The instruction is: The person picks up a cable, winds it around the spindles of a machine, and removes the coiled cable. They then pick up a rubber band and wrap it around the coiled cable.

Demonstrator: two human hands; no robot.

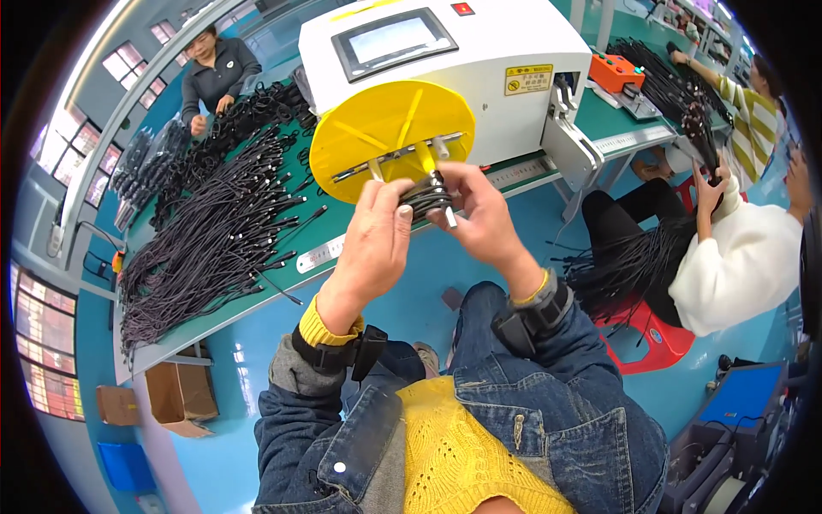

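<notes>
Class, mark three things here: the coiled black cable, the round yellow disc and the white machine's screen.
Coiled black cable [424, 199]: head view, on its stacked loops.
Round yellow disc [381, 127]: head view, on its front face.
Screen [394, 41]: head view, middle of its display.

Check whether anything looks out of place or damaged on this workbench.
No damage stands out. One thin black cable pokes past the green bench's front edge, away from the heap of black cables, so looks stray. The coiled black cable between your left hand and right hand looks orderly.
</notes>
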